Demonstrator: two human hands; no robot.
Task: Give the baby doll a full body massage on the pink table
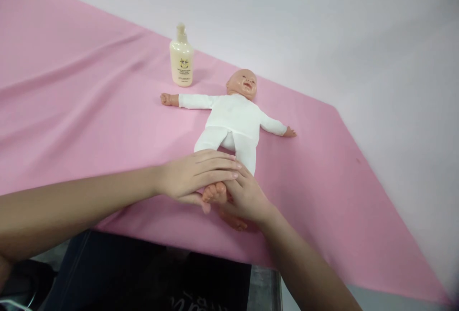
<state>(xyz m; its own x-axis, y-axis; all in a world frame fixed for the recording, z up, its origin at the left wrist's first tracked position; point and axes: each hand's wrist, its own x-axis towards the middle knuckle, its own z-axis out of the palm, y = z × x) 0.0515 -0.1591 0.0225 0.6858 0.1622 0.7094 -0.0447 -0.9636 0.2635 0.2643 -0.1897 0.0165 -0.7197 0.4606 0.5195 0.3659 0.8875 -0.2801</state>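
Observation:
A baby doll with a white cloth body lies on its back, arms spread and head away from me. My left hand is laid across its lower leg, fingers together, the thumb below by the doll's foot. From the other side my right hand is wrapped round the same leg; its fingers are partly hidden under my left fingertips. The two hands touch, closed about the leg. Lower down, the doll's other foot shows beneath my right hand.
A cream pump bottle stands upright beyond the doll's outstretched arm on the left. Under everything lies a pink cloth, wrinkled at the left. A white surface extends behind it. The table's front edge is close to my body.

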